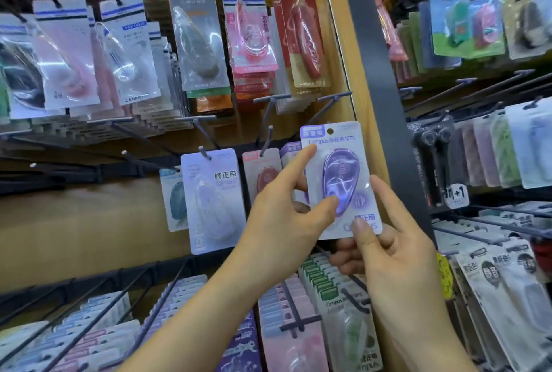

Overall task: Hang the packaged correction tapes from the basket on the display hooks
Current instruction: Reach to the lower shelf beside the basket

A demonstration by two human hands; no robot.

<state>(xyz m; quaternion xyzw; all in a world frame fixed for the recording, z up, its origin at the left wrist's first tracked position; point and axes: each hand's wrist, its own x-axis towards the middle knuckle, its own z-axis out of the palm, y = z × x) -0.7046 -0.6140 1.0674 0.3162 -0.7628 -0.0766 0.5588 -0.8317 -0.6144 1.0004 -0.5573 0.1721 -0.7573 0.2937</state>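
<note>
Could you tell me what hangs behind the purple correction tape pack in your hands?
A purple-topped pack peeks out left of the held pack; that pack and the left hand cover the rest, hook included.

One head-worn wide-angle view faces the hook display wall [89, 207] straight on, close up; left hand [286, 210] and right hand [397, 246] sit centre-right.

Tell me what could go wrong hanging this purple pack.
The purple pack covers the spot behind it, so its small hole may miss a hook tip. The right hand pinches only the bottom edge; a bump could twist it loose. The hook of the red pack is close: wrong row possible.
</note>
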